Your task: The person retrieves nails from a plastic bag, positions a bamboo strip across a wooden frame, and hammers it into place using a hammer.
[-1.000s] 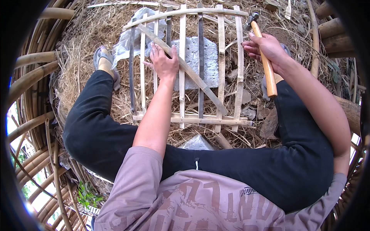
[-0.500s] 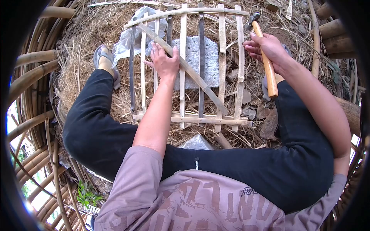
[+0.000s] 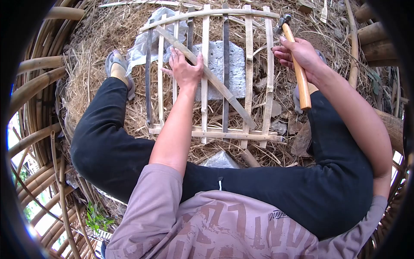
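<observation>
A frame of bamboo slats (image 3: 249,39), some pale and some dark, lies in front of me, with a curved strip across its far end and a straight one at its near end. A loose-looking diagonal bamboo slat (image 3: 224,90) crosses it from upper left to lower right. My left hand (image 3: 185,71) grips this diagonal slat near its upper part, thumb on one side and fingers on the other. At the frame's right, my right hand (image 3: 302,58) holds a hammer (image 3: 300,80) by its wooden handle, head pointing away from me.
Under the frame is a rough grey concrete block (image 3: 235,64). Crumpled clear plastic (image 3: 140,47) lies at the upper left. Straw covers the ground (image 3: 103,39). A grey block (image 3: 220,159) sits near my lap. Bamboo poles (image 3: 36,88) curve around both sides.
My left hand and thumb have shifted very slightly to the right on the diagonal slat. My right hand and the hammer look unmoved.
</observation>
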